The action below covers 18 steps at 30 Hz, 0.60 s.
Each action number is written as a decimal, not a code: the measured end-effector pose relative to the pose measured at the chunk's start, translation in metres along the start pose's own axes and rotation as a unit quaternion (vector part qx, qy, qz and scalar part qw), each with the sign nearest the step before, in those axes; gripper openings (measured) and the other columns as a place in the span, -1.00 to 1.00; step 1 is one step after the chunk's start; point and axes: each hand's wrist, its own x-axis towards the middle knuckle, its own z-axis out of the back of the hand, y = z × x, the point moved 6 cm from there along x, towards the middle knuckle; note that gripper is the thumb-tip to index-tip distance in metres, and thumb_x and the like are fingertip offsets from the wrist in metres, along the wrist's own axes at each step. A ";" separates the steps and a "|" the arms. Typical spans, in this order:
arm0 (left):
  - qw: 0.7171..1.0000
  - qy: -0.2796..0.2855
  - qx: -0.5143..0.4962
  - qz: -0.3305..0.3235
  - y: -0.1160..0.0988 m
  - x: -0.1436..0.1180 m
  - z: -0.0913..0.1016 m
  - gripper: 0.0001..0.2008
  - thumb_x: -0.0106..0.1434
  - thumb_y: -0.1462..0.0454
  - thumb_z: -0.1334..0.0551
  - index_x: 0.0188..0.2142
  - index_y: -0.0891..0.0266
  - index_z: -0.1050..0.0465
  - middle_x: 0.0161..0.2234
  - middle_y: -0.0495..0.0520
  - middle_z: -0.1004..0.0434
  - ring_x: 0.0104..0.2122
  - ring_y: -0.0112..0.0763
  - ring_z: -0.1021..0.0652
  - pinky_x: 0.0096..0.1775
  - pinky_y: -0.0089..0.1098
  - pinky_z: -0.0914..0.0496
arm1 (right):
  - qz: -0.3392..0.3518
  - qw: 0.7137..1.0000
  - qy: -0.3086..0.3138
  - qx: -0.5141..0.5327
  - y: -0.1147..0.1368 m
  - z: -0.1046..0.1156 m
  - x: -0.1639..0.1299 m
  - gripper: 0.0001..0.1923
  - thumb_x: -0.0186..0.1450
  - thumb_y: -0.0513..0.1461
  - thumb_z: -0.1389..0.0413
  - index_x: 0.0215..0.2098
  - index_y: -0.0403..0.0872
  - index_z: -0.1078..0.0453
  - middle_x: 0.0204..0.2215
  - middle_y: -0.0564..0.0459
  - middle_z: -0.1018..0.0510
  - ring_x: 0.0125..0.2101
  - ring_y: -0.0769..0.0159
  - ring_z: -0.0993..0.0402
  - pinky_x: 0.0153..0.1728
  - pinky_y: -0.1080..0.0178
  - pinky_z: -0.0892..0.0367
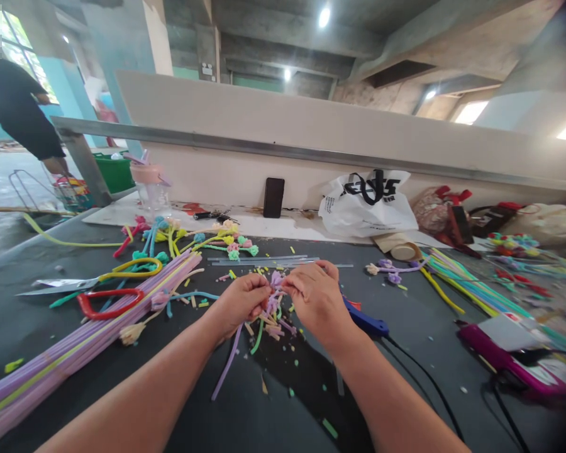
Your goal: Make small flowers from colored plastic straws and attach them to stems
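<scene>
My left hand (240, 305) is closed in a pinch on a small purple pipe-cleaner flower (277, 280). A long purple stem (227, 371) hangs below that hand; whether it joins the flower is hidden. From the other side, my right hand (318, 305) pinches the same flower, fingertips near the left ones. Cut pipe-cleaner pieces (274, 330) lie on the dark table just beneath both hands. A blue glue gun (368, 321) rests beside my right wrist, its front part hidden. Clear glue sticks (259, 259) lie beyond the hands.
Scissors (117, 272), red and yellow handled, lie at left near bundled purple pipe cleaners (85, 343) and finished flowers (226, 242). Behind stand a pink-lidded jar (151, 189), phone (273, 197) and white bag (368, 207). A magenta device (504, 358) with cords is right. A person (21, 107) stands far left.
</scene>
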 end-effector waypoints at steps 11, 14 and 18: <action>1.000 0.003 0.021 0.003 0.001 0.000 0.000 -0.82 0.06 0.22 -0.21 -0.54 0.25 -0.24 -0.72 -0.17 -0.17 -0.77 -0.70 -0.10 -0.69 -0.57 0.08 | -0.007 1.000 0.012 -0.014 0.002 -0.004 0.000 -0.90 0.21 -0.28 -0.09 -0.47 -0.07 -0.39 -0.49 0.06 -0.49 -0.36 0.27 -0.36 -0.12 0.16 -0.01; 1.000 0.007 0.023 0.004 0.002 0.000 0.000 -0.82 0.05 0.22 -0.21 -0.53 0.25 -0.24 -0.73 -0.18 -0.14 -0.77 -0.70 -0.08 -0.68 -0.56 0.10 | -0.011 1.000 0.017 -0.017 0.002 -0.004 0.000 -0.89 0.21 -0.28 -0.09 -0.48 -0.08 -0.39 -0.49 0.06 -0.49 -0.35 0.27 -0.36 -0.12 0.16 -0.02; 0.999 0.013 0.044 0.003 0.002 0.000 0.001 -0.82 0.06 0.20 -0.19 -0.52 0.25 -0.25 -0.72 -0.19 -0.13 -0.75 -0.69 -0.08 -0.68 -0.56 0.08 | -0.016 1.000 0.004 -0.016 0.000 -0.004 -0.001 -0.88 0.21 -0.28 -0.09 -0.49 -0.07 -0.38 -0.51 0.07 -0.49 -0.36 0.27 -0.36 -0.10 0.15 0.00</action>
